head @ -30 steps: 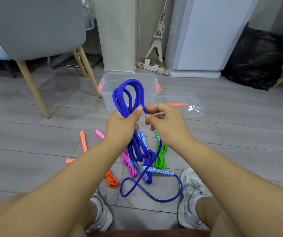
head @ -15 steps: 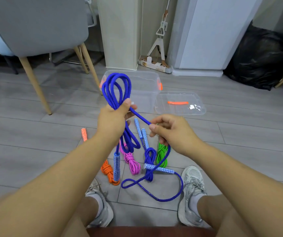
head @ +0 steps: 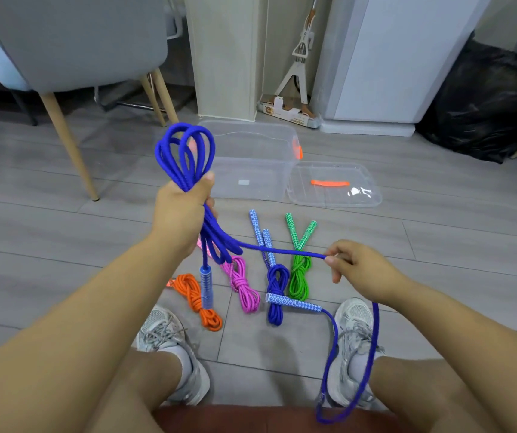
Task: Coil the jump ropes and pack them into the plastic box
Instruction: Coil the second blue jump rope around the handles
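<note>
Over grey plank flooring, left hand fists looped braided blue rope; right hand pinches its strand.

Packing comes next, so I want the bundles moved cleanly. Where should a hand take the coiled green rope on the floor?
Probably from above, pinching the wrapped waist of the green rope, just below where its two handles fan apart. The wraps bind every strand there, so coil and handles should lift together.

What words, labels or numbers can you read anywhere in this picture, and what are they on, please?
No text can be read.
Mop base: printed marks, too small and blurred.
Box: a small pale sticker, nothing legible on it.
Rope handles: only a diamond pattern, no lettering.
</note>
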Demonstrator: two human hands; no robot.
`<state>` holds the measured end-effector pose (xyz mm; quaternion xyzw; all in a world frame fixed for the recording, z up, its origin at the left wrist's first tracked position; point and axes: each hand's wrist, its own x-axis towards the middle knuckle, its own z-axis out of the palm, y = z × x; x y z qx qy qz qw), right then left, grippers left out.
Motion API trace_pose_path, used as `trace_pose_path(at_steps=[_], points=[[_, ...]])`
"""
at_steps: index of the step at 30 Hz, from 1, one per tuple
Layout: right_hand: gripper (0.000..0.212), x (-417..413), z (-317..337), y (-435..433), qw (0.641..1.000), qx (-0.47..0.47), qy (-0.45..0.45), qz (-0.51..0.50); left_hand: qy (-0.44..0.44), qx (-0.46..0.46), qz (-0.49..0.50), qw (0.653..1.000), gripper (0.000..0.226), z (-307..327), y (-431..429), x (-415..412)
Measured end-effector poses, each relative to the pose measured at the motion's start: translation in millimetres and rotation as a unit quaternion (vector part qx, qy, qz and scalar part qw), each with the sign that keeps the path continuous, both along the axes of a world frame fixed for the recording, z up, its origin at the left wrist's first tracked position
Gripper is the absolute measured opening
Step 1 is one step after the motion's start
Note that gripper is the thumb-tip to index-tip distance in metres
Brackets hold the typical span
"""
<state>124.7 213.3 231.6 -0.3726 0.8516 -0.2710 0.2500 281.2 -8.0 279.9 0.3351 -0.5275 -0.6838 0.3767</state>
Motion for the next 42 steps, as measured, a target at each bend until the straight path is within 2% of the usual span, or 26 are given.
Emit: trace_pose_path(at_steps=[4, 10, 18, 22, 29, 38, 42], points=[[0.018, 21, 28, -20, 0.997, -0.037, 0.048, 0.05, -0.09, -0.084, -0.035, 0.992, 0.024, -3, 12, -4], [0.024, 48, 56, -47, 0.99, -0.118, -0.012, 0.074, -0.138, -0.092, -0.106, 0.981, 0.017, -4, 38, -11], [0.026, 58, 58, -73, 0.988, -0.15, 0.014, 0.032, -0.135, -0.089, -0.123, 0.979, 0.026, -3, 48, -13], [0.019, 60, 57, -77, 0.984, -0.174, 0.033, 0.018, -0.147, -0.098, -0.13, 0.976, 0.031, -3, 50, -12], [0.018, 50, 54, -75, 0.985, -0.168, 0.025, 0.017, -0.145, -0.051, -0.14, 0.978, 0.032, -6, 48, -13], [0.025, 5, 42, -22, 0.994, -0.079, 0.078, -0.015, -0.097, 0.012, -0.056, 0.994, 0.03, 0, 16, 1], [0.012, -7, 32, 2, 0.99, -0.116, 0.057, -0.051, -0.097, -0.002, -0.049, 0.994, 0.035, -4, 7, 7]])
